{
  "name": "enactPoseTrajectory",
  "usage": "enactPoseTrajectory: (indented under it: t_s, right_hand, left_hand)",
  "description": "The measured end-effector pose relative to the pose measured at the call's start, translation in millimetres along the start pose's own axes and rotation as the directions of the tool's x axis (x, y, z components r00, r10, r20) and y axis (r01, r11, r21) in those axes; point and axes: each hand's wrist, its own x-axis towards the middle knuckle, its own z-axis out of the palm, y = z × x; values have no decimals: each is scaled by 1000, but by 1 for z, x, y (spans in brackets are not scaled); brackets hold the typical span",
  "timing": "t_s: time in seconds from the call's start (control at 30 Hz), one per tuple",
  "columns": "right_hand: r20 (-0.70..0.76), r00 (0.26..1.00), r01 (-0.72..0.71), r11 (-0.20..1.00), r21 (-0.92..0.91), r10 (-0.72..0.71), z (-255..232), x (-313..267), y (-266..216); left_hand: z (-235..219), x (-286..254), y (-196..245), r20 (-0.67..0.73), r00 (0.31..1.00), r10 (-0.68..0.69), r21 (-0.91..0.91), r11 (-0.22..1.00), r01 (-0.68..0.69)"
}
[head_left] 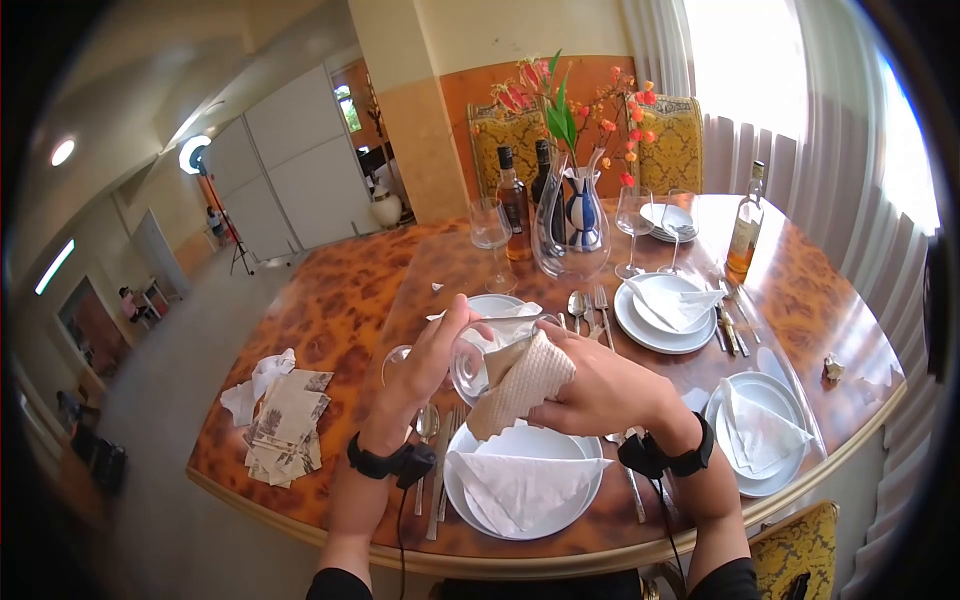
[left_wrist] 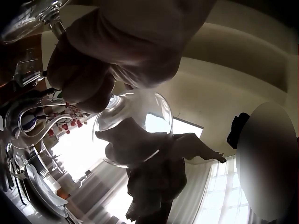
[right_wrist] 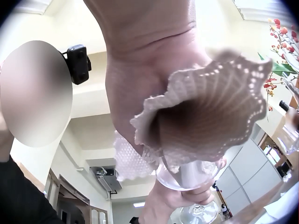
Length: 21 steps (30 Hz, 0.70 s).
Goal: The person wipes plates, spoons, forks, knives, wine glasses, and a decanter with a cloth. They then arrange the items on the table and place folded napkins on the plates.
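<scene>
In the head view, above a plate with a folded white napkin, my left hand grips a clear stemmed glass. The right hand pinches a cream textured cloth against the glass. The left wrist view has the left hand round the stem, with part of the cloth inside the bowl. Seen from the right wrist, the cloth flares out from under the right hand, and the left hand is behind the glass bowl.
Behind the hands stand a glass decanter, a dark bottle and several stemmed glasses. A clear bottle is at the back right. Plates with napkins and cutlery lie around. Patterned paper napkins are piled at left.
</scene>
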Motion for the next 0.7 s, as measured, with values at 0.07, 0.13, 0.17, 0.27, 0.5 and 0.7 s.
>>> enactPoseTrajectory:
  t_s: [0.07, 0.13, 0.17, 0.27, 0.5, 0.7]
  right_hand:
    - [-110, 980, -145, 973, 178, 166, -1, 3, -3]
    - [-21, 893, -401, 816, 416, 449, -11, 8, -8]
    - [-190, 896, -239, 796, 557, 402, -5, 9, -1]
    - [-47, 913, -327, 796, 509, 405, -15, 2, -4]
    - [369, 882, -379, 907, 184, 293, -26, -5, -6]
    - [296, 946, -192, 965, 179, 133, -15, -10, 1]
  left_hand:
    - [10, -8, 6, -35, 971, 238, 120, 965, -232]
    - [22, -9, 9, -45, 832, 553, 248, 813, -527]
    - [28, -8, 10, -49, 772, 634, 264, 753, -602]
    - [27, -11, 18, 234, 443, 866, 858, 30, -512]
    - [14, -22, 22, 122, 803, 584, 685, 536, -494]
    - [11, -14, 15, 137, 888, 439, 521, 731, -442]
